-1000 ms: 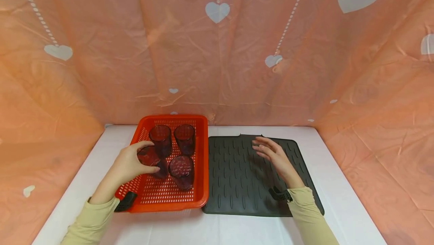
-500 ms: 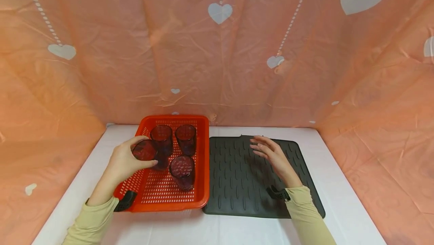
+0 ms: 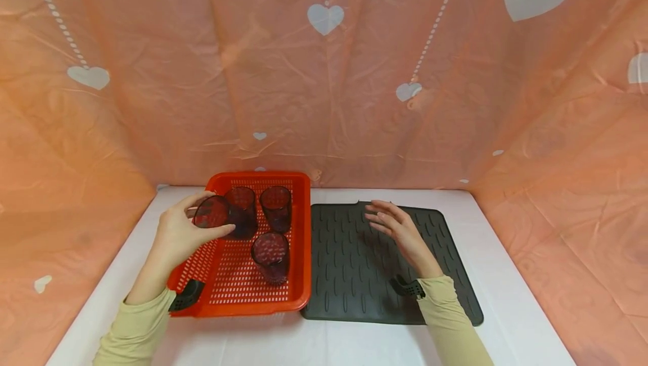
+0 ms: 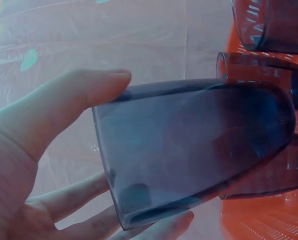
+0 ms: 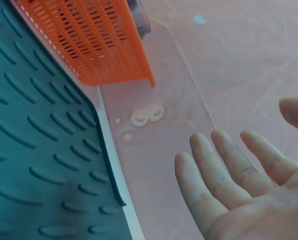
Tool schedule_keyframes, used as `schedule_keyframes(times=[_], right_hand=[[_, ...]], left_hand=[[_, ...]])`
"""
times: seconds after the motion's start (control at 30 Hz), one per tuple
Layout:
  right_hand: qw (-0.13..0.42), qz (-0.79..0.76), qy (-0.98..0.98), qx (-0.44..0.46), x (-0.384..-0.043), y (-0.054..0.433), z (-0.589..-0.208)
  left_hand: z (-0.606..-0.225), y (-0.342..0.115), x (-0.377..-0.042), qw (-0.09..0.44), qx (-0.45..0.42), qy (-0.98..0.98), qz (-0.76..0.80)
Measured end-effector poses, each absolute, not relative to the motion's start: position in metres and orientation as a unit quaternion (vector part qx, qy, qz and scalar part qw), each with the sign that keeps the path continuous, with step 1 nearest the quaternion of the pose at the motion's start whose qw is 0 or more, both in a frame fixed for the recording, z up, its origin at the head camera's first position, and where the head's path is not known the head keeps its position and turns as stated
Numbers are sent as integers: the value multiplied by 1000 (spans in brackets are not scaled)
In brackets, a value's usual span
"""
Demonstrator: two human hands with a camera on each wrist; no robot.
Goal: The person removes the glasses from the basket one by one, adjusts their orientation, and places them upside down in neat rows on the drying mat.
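Note:
My left hand (image 3: 179, 234) grips a dark purple, see-through drinking glass (image 4: 188, 145) near its rim, thumb on one side and fingers on the other. In the head view the glass hangs over the left part of an orange-red plastic basket (image 3: 301, 265). Three more such glasses stand in the basket: a back-left glass (image 3: 244, 200), a back-right glass (image 3: 276, 208) and a front glass (image 3: 271, 253). My right hand (image 3: 397, 231) holds nothing; its fingers are loosely extended above a dark ribbed drying mat (image 3: 349, 276).
The basket and the mat lie side by side on a white-covered table (image 3: 283, 343). Behind and at both sides hangs a peach curtain (image 3: 354, 130) with pale hearts. Black bands are on both wrists, such as the right wristband (image 3: 407, 286).
My left hand has lifted the glass up from among the others and drawn it back-left. The right hand has drifted slightly left over the mat.

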State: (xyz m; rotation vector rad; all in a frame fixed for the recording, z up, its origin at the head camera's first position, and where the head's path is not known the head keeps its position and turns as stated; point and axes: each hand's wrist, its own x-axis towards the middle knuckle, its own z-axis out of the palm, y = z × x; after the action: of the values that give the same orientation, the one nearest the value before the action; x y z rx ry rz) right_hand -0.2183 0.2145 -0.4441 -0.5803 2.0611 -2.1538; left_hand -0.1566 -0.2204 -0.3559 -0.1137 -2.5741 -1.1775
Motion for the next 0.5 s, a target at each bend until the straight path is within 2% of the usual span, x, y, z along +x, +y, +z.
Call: schedule_keyframes(times=[0.17, 0.5], right_hand=[[54, -711, 674, -194, -218, 212, -444], [56, -708, 673, -209, -217, 209, -440]], left_hand=[[-352, -218, -157, 146, -27, -885, -441], [-345, -214, -157, 90, 23, -833, -545]])
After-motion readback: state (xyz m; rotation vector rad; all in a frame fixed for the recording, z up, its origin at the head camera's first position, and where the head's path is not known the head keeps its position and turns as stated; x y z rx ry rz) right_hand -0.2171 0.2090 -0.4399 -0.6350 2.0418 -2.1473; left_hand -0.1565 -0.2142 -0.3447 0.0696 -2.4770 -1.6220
